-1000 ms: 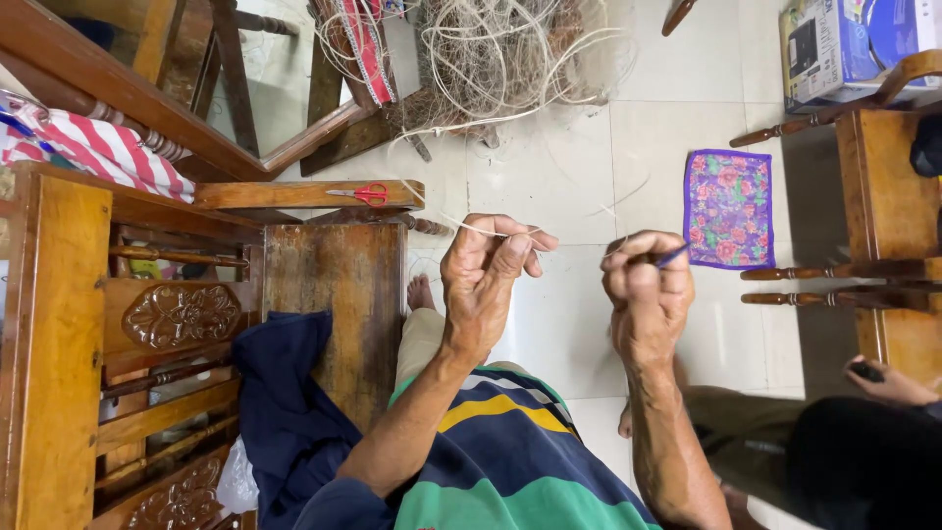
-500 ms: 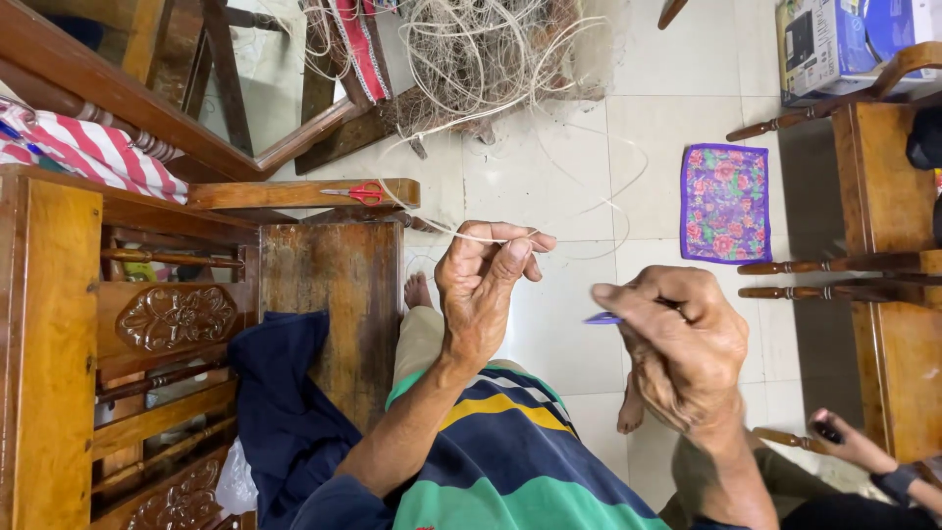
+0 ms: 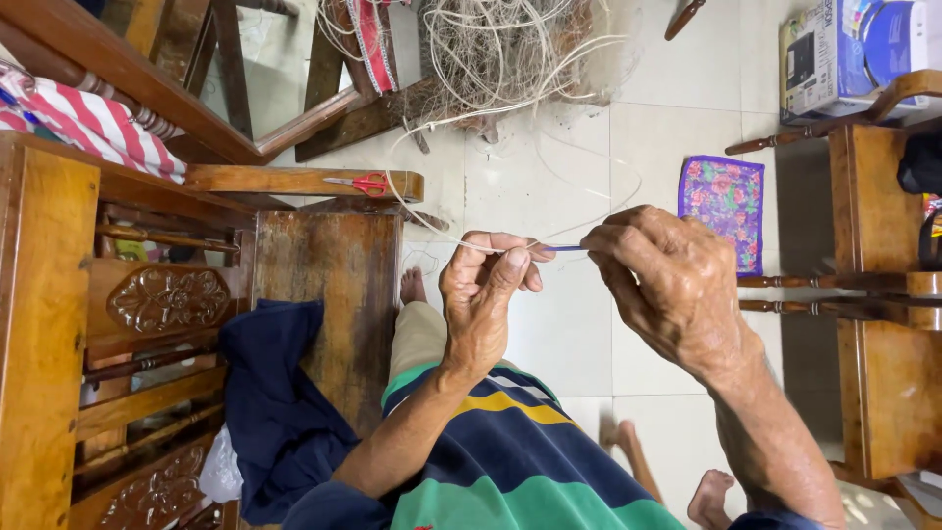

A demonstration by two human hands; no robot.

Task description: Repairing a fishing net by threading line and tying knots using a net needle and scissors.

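Observation:
My left hand (image 3: 483,294) pinches a thin pale cane strand (image 3: 432,234) between thumb and fingertips. The strand loops up to a tangled heap of cane strands (image 3: 510,49) on the floor. My right hand (image 3: 662,285) is closed around a slim blue tool (image 3: 564,248). Its tip touches the strand right at my left fingertips, and the two hands are almost touching. A striped blue, yellow and green sleeve (image 3: 510,451) covers my left arm.
Red-handled scissors (image 3: 368,184) lie on a wooden armrest (image 3: 294,182). A carved wooden chair (image 3: 167,304) with a dark blue cloth (image 3: 280,412) stands at left, and more wooden furniture (image 3: 883,294) at right. A purple floral mat (image 3: 721,201) lies on the white tiles.
My right hand has moved toward my left hand, bringing the blue tool's tip up to the pinched strand. The left hand has stayed roughly where it was.

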